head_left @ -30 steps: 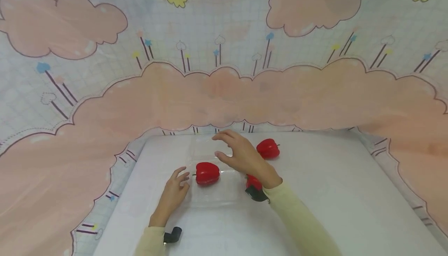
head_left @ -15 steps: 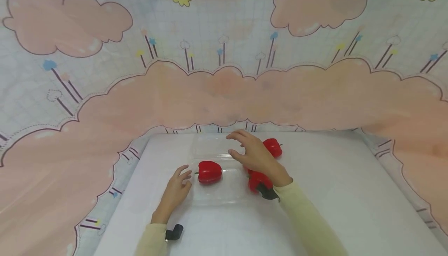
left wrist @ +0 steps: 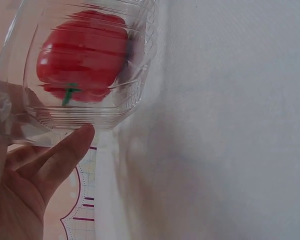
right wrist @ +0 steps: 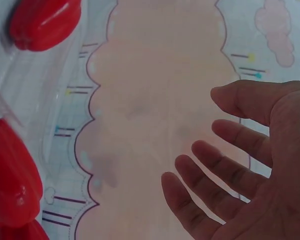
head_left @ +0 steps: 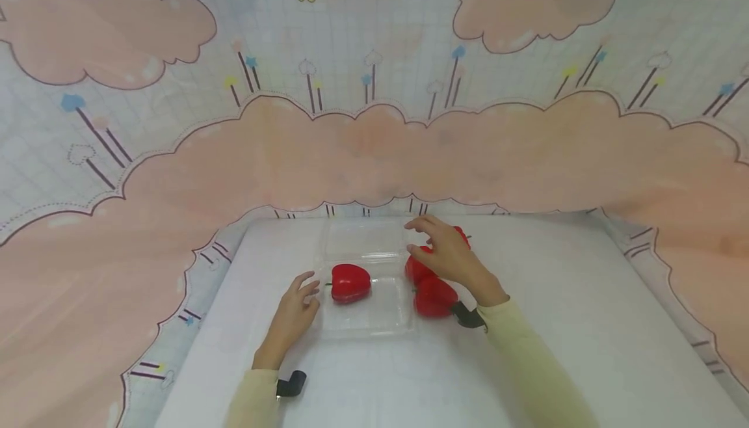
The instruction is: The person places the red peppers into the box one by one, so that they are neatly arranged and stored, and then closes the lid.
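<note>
The clear container (head_left: 383, 307) lies on the white table (head_left: 556, 324), its lid (head_left: 365, 238) spread away at 12 o'clock, and the inside pepper (head_left: 351, 283), a red one, rests in the base toward 11 o'clock. The left hand (head_left: 292, 311) is at the 9 o'clock side, its fingers slack and wrapped round nothing. The right hand (head_left: 453, 255), thumb and fingers parted with nothing between them, is at 2 o'clock, close to three loose red ones: the nearer pepper (head_left: 415, 272) at 2, the lower pepper (head_left: 435, 296) at 3, and the farther pepper (head_left: 463, 234), partly hidden, farther out at 2.

For a sure hold, the right hand should probably meet one pepper squarely on its wide sides, because these smooth bodies may roll. The left hand would do well to steady the container gently, without bending its thin-looking wall.

From the head, contact at left is hard to judge; the left wrist view shows a fingertip (left wrist: 85, 132) touching, or almost touching, the ribbed wall. Only the right wrist view shows all fingers of its hand.
</note>
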`<state>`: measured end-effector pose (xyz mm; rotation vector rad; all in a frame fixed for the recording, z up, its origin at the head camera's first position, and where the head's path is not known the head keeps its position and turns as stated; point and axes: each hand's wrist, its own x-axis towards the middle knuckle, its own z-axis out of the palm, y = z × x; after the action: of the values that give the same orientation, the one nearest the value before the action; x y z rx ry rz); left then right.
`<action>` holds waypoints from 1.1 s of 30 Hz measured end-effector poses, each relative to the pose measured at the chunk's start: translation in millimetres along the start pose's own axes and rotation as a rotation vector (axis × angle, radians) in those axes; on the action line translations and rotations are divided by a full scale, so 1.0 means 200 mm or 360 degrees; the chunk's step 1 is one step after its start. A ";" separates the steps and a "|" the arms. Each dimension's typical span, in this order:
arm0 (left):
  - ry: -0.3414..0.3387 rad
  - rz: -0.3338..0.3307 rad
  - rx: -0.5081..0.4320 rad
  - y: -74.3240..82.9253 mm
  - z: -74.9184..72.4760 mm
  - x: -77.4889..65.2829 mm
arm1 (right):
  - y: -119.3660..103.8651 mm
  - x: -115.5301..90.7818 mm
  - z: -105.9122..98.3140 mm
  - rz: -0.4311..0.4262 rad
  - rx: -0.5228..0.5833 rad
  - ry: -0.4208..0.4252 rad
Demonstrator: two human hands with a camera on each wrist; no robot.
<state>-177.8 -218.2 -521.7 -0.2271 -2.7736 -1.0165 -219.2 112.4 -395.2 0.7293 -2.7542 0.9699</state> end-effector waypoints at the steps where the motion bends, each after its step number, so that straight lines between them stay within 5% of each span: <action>1: 0.0001 -0.0001 -0.0001 0.00 0.00 0.00 | 0.01 0.00 -0.01 0.0000 0.0022 0.0004; 19: 0.0026 0.0043 -0.0013 -0.01 0.00 0.00 | 0.26 -0.09 -0.06 0.0224 0.0399 -0.0009; 33: 0.0041 -0.0004 -0.0026 -0.01 0.02 0.00 | 0.45 -0.11 -0.05 0.0314 0.0395 0.0046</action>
<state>-178.4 -216.6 -526.2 -0.2115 -2.7439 -1.0353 -244.6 188.9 -443.0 0.4745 -2.7499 1.3681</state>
